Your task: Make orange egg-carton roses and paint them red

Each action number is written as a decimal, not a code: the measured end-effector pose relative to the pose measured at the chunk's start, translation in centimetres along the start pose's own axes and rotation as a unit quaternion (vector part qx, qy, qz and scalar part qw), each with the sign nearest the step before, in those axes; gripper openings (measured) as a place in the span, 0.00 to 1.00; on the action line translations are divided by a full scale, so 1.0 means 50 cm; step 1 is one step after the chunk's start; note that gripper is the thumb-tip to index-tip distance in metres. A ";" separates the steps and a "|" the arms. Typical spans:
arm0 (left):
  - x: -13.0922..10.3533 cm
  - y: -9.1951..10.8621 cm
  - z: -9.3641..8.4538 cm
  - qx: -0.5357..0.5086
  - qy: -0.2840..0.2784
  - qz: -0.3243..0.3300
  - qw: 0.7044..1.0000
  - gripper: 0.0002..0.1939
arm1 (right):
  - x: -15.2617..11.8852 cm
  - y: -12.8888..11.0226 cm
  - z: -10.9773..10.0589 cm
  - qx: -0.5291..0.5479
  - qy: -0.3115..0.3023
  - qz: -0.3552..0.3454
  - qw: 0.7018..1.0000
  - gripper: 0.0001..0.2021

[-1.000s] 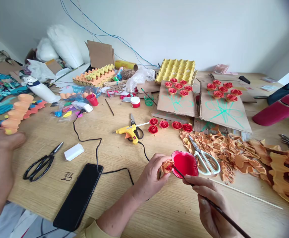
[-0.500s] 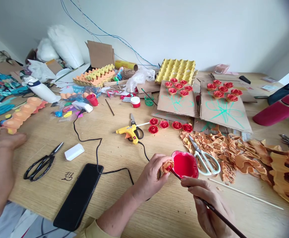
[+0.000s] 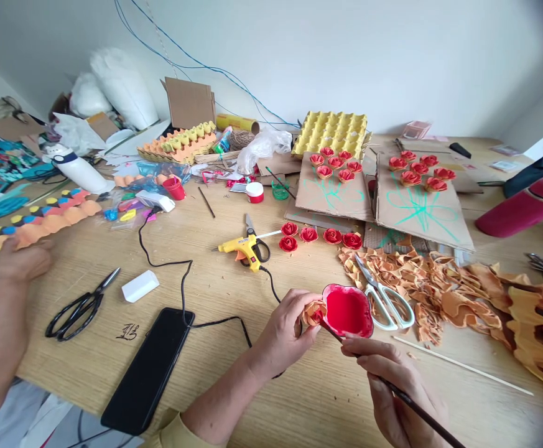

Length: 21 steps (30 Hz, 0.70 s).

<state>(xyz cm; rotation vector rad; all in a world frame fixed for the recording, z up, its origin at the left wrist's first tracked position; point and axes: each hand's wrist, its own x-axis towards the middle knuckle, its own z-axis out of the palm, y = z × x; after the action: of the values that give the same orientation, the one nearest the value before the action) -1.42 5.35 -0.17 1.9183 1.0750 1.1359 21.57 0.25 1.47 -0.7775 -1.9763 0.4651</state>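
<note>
My left hand (image 3: 285, 339) pinches a small orange egg-carton flower (image 3: 315, 312) with some red paint at its middle. In my right hand (image 3: 387, 379) is a dark-handled paintbrush (image 3: 411, 404), its tip touching the flower. Just behind the brush lies a scalloped dish (image 3: 348, 310) of red paint, beside the flower. Several finished red flowers (image 3: 308, 234) rest in a row beyond the dish. White-handled scissors (image 3: 387, 305) lie right of the dish, next to orange carton scraps (image 3: 425, 286).
A yellow glue gun (image 3: 247, 249) lies on black-handled scissors, its cord running forward. At left are a phone (image 3: 147, 370), black scissors (image 3: 82, 305) and another person's hand (image 3: 22, 258) holding a painted carton strip (image 3: 51, 218). Cardboard sheets (image 3: 336, 193) with red flowers stand behind; a magenta bottle (image 3: 523, 205) lies right.
The other person's carton strip has turned, now showing its painted cups. My hands have barely moved; the brush tip stays at the flower, which shows slightly more red.
</note>
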 end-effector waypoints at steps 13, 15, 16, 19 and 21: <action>0.003 0.008 0.003 -0.035 0.007 -0.044 0.998 0.27 | 0.031 -0.022 0.007 0.047 0.043 0.013 0.998 0.10; 0.002 0.009 0.002 -0.035 0.007 -0.050 0.998 0.27 | 0.037 -0.026 0.007 0.058 0.048 0.009 0.997 0.10; 0.002 0.009 0.002 -0.035 0.004 -0.050 0.998 0.28 | 0.039 -0.027 0.009 0.062 0.052 0.013 0.997 0.10; 0.001 0.008 0.003 -0.037 -0.013 -0.044 0.998 0.28 | 0.037 -0.027 0.017 0.064 0.060 0.030 0.996 0.10; 0.001 0.006 0.003 -0.039 -0.017 -0.041 0.998 0.27 | 0.029 -0.023 0.023 0.064 0.060 0.042 0.995 0.10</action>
<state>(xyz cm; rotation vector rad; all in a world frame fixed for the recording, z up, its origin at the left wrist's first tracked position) -1.17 5.22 0.04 1.8094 1.0658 1.0799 19.64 0.41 2.51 -0.7914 -1.7893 0.5766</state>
